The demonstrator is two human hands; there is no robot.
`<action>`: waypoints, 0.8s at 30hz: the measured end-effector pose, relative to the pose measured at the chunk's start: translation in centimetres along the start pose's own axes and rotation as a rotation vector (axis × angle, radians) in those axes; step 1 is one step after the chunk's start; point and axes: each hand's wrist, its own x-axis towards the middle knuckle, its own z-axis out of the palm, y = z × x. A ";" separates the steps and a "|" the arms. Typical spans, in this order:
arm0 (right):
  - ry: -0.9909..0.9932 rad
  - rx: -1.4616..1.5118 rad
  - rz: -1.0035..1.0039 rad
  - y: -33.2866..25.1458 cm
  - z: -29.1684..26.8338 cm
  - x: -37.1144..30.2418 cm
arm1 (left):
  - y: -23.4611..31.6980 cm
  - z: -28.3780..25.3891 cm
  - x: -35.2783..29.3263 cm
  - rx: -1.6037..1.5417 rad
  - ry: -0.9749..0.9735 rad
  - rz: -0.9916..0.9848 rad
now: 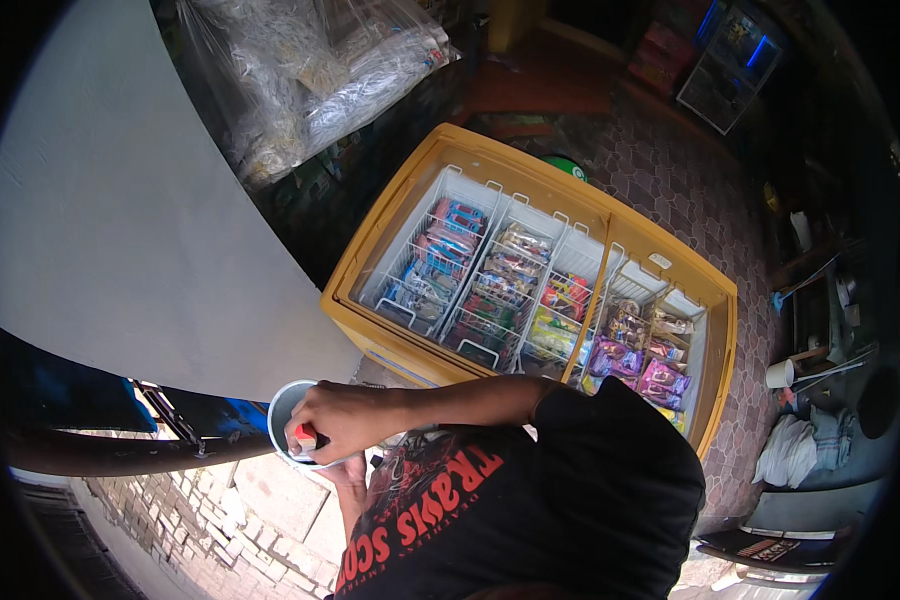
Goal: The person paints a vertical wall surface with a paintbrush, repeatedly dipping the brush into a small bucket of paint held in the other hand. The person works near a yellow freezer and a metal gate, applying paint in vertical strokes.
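Note:
My right hand [340, 424] is closed over the mouth of a pale round pail [282, 408]. It grips a small tool with a red part [306, 432] and a paler part below, whose lower end is hidden, so I cannot tell its kind. Against the near side of the pail lies my left hand [350, 474], mostly covered by my right hand and my shirt; its fingers appear to support the pail. A large smooth grey-white panel [160, 220] rises just beyond the pail on the left.
A yellow-framed chest freezer [390, 352] with wire baskets of colourful packets stands close beyond my right arm. Clear bags of plastic goods [320, 85] are at the far left. Brick paving [170, 515] lies at the lower left; white cloth [787, 450] is at right.

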 end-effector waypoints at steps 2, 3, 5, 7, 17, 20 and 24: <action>0.023 0.038 0.020 0.1 -0.4 -0.2 | -0.1 0.2 0.1 0.016 -0.016 -0.031; 0.058 0.028 0.026 0.2 -0.7 -0.3 | -0.1 0.3 0.3 0.045 -0.011 -0.036; 0.129 0.016 0.027 0.3 -1.5 -0.8 | 0.1 0.2 0.2 0.092 0.005 -0.057; 0.183 -0.012 0.119 0.4 -2.2 -1.4 | 0.2 0.0 0.1 0.077 0.040 -0.047; 0.416 0.127 0.170 1.6 -1.9 -2.3 | 0.6 -1.0 -1.5 0.109 -0.030 -0.003; 0.426 0.139 0.187 2.0 -1.8 -2.3 | 0.6 -1.0 -1.8 0.108 -0.036 0.011; 0.376 0.247 0.217 2.7 -1.2 -2.0 | 0.7 -0.8 -2.4 0.111 -0.037 0.038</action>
